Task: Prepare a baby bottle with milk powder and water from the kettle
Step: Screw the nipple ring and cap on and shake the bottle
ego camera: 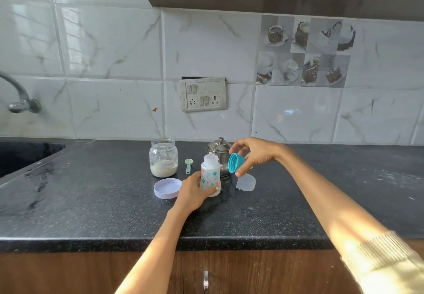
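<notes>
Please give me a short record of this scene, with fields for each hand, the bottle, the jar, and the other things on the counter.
left hand: holds the baby bottle upright on the counter
right hand: holds the teal screw ring beside the bottle's mouth
bottle: open, white contents inside
formula jar: open, partly filled with powder
jar lid: flat on the counter, in front of the jar
scoop: lying between jar and bottle
kettle: steel, lid on, behind the bottle
clear cap: on the counter, right of the bottle

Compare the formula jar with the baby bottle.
The formula jar is wide, clear glass and stands free on the counter; the baby bottle is slimmer, printed with coloured shapes, and gripped by the left hand. The jar holds powder at its bottom; the bottle looks milky throughout. Both are uncapped and upright.
</notes>
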Demonstrator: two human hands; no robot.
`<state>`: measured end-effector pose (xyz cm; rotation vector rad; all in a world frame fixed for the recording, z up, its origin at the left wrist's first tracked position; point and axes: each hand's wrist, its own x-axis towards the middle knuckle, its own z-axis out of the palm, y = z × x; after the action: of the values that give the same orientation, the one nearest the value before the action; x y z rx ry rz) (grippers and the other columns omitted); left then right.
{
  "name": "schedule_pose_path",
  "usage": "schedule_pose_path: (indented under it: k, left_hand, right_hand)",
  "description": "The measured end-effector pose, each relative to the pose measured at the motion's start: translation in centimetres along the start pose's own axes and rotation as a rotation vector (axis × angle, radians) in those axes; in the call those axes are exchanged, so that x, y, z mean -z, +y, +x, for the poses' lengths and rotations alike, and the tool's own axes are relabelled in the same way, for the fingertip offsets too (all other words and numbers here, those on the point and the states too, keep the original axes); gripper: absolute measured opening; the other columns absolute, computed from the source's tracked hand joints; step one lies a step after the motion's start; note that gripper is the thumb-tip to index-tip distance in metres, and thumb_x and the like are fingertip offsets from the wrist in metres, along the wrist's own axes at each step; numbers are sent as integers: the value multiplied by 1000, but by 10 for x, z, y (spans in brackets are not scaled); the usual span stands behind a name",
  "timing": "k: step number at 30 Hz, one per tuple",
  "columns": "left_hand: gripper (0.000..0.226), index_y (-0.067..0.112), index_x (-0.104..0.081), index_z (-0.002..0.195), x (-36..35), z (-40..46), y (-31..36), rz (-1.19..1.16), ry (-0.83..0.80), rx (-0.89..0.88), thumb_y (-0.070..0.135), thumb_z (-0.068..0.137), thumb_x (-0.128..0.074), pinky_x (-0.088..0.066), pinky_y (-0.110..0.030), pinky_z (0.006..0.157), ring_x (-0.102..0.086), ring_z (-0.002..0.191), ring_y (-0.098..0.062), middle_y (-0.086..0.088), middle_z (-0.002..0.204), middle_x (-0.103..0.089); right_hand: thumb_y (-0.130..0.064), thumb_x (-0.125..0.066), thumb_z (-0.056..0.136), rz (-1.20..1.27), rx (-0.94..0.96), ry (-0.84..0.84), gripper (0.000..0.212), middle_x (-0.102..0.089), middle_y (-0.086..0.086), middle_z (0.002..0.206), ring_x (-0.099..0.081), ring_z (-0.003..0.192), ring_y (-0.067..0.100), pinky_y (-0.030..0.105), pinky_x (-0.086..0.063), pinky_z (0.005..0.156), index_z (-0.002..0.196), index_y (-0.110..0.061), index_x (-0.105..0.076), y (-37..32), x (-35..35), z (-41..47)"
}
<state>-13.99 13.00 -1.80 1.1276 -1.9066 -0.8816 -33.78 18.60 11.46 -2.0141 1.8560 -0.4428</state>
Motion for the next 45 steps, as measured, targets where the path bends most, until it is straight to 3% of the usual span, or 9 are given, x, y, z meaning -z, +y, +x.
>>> schedule_pose_path:
  k: [6,10,14,19,26,32,38,42,45]
  left_hand:
    - [65,14,-47,134,-1,1,-3,-18,13,0,28,77,-76,-47,-40,101,-55,122,-21,-3,135,-56]
    - [64,14,-47,133,-2,2,-4,-23,15,-2,27,77,-76,-47,-39,101,-55,122,-21,-3,135,-56]
    - [63,16,-49,131,-2,1,-4,-28,17,-4,29,76,-76,-48,-39,101,-57,120,-19,-2,132,-58]
    - [62,16,-48,132,-3,2,-4,-31,19,-9,27,78,-75,-46,-36,102,-56,121,-18,-2,133,-57]
    - [64,17,-45,135,-3,3,-2,-20,13,10,27,79,-74,-45,-39,104,-52,126,-20,-2,137,-54]
    - [61,16,-46,134,-3,2,-1,-24,14,-2,26,80,-73,-45,-37,104,-53,125,-19,-2,136,-55]
    - [57,15,-49,130,-2,1,-1,-35,8,-22,26,80,-73,-46,-32,99,-56,121,-18,-1,133,-57]
    - [60,16,-47,133,-2,0,0,-23,8,-15,26,80,-73,-45,-34,102,-54,123,-19,-2,136,-56]
    - [59,15,-48,132,-1,-1,1,-28,17,-16,26,80,-73,-46,-34,100,-55,122,-19,-2,134,-57]
  right_hand:
    - [-20,-91,54,-64,24,97,58,-60,-1,108,-57,94,14,33,-49,85,100,-26,-56,-15,3,11]
    - [-14,-90,55,-144,44,146,57,-57,-7,106,-53,104,13,28,-43,82,105,-25,-64,-30,-4,24]
    - [-1,-85,61,-200,79,116,54,-58,-2,115,-53,109,18,31,-47,83,107,-25,-69,-50,-14,35]
    - [9,-77,66,-248,88,33,53,-56,-3,120,-50,99,16,28,-44,75,109,-21,-70,-69,-17,37]
    - [11,-77,65,-307,91,18,55,-52,1,131,-50,113,25,34,-48,79,106,-25,-72,-72,-19,41]
    - [12,-76,65,-339,82,13,54,-51,0,128,-50,94,20,31,-47,71,104,-25,-72,-74,-19,44]
    - [21,-70,60,-365,131,9,56,-52,-2,130,-53,105,24,34,-53,73,70,-34,-68,-72,-20,47]
    - [9,-77,65,-346,120,-30,48,-51,-6,122,-50,99,19,32,-49,76,95,-28,-73,-73,-15,43]
    - [-18,-82,69,-426,77,-57,43,-55,-6,119,-58,99,19,36,-55,81,108,-30,-69,-77,-14,46]
